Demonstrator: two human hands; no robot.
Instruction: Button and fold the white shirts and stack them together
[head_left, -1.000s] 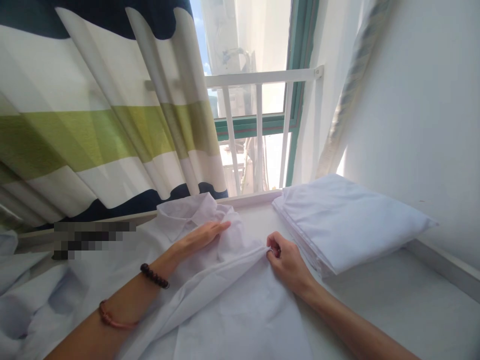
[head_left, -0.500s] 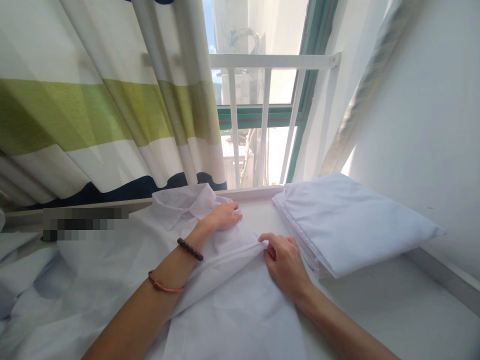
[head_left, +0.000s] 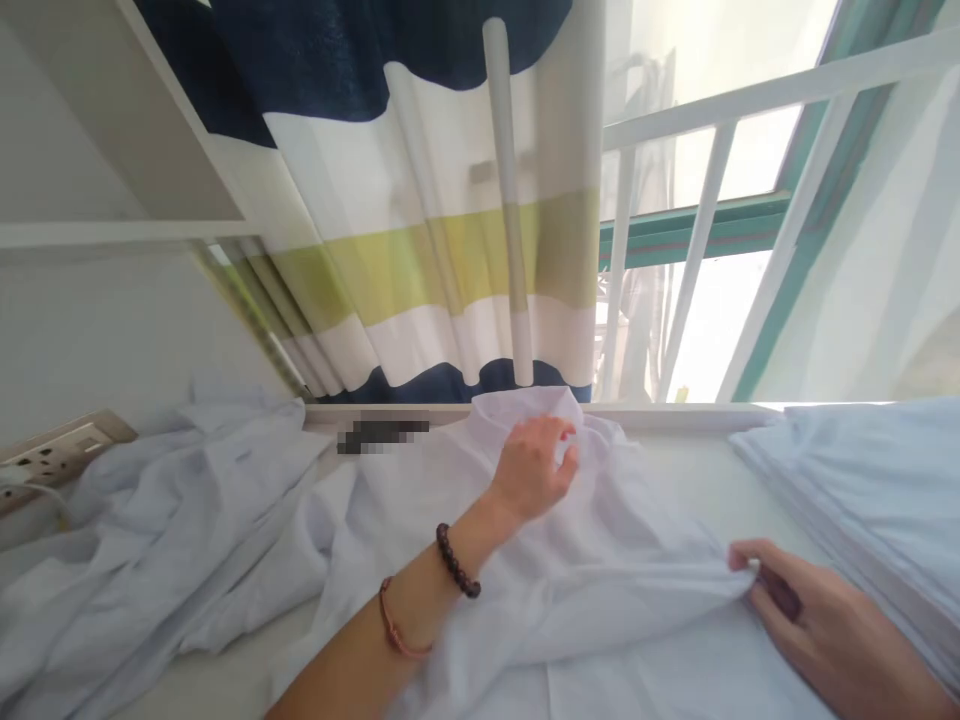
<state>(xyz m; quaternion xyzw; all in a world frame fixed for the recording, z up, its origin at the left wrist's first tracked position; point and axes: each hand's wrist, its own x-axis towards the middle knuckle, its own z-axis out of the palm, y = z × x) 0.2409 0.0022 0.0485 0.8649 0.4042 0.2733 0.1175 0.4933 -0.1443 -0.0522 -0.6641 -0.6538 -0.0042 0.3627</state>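
Shifted to the collar point(head_left: 514, 403) since the earlier frame, the left hand point(head_left: 527, 468) is curving loosely over it, thumb and fingers parted; whether it is touching, I cannot tell. The right hand point(head_left: 817, 605) is firmly pinching an edge of the white shirt point(head_left: 637, 535), which is lying on the pale surface point(head_left: 694, 465) between crumpled cloth point(head_left: 187, 500) and a folded stack point(head_left: 885, 480).

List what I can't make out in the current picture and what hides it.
All in the head view:
- Dark item: masked by pixel blocks; I can't tell what it is.
- White shirt: lower part cut off by the bottom edge.
- Folded white cloth: cut off by the right edge.
- Socket panel: cut off by the left edge.
- Left hand: its back hides the palm, so contact there is unclear.
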